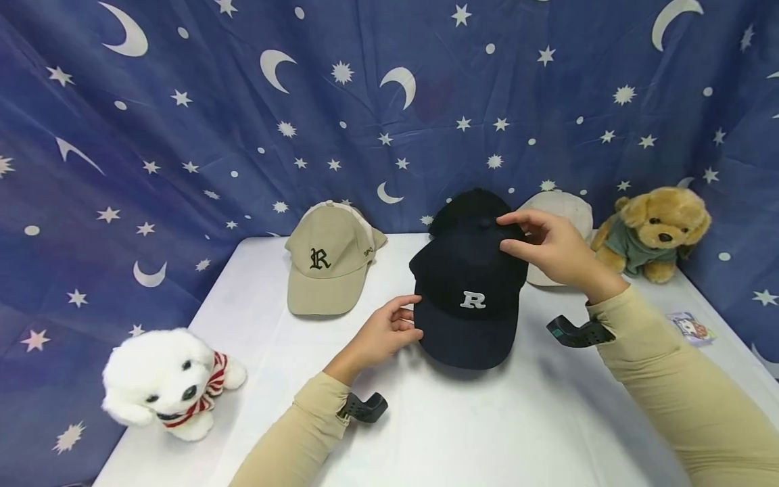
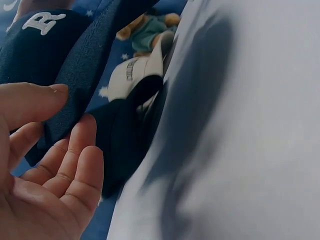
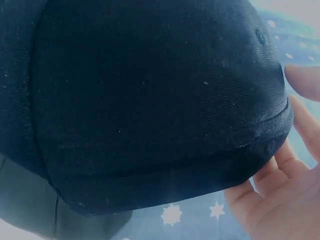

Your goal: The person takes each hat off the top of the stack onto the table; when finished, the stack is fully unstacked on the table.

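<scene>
A navy baseball cap [image 1: 468, 341] with a white letter R faces me, raised above the white table with a shadow below it. My left hand [image 1: 386, 330] pinches the side of its brim, thumb above and fingers beneath, as the left wrist view shows. At the back of the crown, my right hand [image 1: 548, 247] grips the rear edge; in the right wrist view its fingers [image 3: 280, 167] curl under that edge. Behind the navy cap stands a black cap [image 1: 475, 201], partly hidden. Farther right is a cream cap [image 1: 566, 206], half covered by my right hand.
A beige cap [image 1: 328, 270] sits at the back left of the table [image 1: 255, 406]. The white plush dog [image 1: 158, 379] is at the left edge, the brown plush dog [image 1: 660, 230] at the back right near a small card packet [image 1: 692, 329]. A starry blue curtain [image 1: 365, 101] hangs behind.
</scene>
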`<state>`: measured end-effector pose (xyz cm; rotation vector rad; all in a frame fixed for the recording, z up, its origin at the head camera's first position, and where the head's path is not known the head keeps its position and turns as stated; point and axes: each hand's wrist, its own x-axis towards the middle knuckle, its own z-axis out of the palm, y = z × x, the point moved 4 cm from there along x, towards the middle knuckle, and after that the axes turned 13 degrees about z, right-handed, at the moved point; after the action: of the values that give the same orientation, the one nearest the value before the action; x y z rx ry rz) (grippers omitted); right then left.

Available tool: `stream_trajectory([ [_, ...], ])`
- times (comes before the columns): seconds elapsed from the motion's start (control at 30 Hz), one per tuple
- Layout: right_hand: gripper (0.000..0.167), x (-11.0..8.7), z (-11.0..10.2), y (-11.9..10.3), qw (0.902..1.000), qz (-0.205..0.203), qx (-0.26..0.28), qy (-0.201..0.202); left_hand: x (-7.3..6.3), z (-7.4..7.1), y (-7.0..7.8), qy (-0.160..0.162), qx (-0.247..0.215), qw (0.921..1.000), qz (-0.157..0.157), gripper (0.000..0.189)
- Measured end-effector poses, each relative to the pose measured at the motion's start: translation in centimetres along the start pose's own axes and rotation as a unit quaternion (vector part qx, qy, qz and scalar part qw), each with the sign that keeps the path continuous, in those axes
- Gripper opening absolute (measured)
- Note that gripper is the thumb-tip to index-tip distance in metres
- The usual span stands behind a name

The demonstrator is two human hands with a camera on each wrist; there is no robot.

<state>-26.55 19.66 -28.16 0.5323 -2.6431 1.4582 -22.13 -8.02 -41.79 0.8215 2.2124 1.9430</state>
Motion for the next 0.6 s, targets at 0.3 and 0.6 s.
stream_trajectory([
  [0.3,0.034,-2.0,-2.9,1.2,0.9984,0.031,-0.03,0.037,1.3,2.9,0.3,-0.032,-0.016,0.9994,-0.004,0.061],
  [0.6,0.035,-3.5,-5.7,3.1,0.9921,0.076,-0.07,0.071,2.7,5.8,0.5,-0.055,-0.02,0.9981,-0.02,0.061],
])
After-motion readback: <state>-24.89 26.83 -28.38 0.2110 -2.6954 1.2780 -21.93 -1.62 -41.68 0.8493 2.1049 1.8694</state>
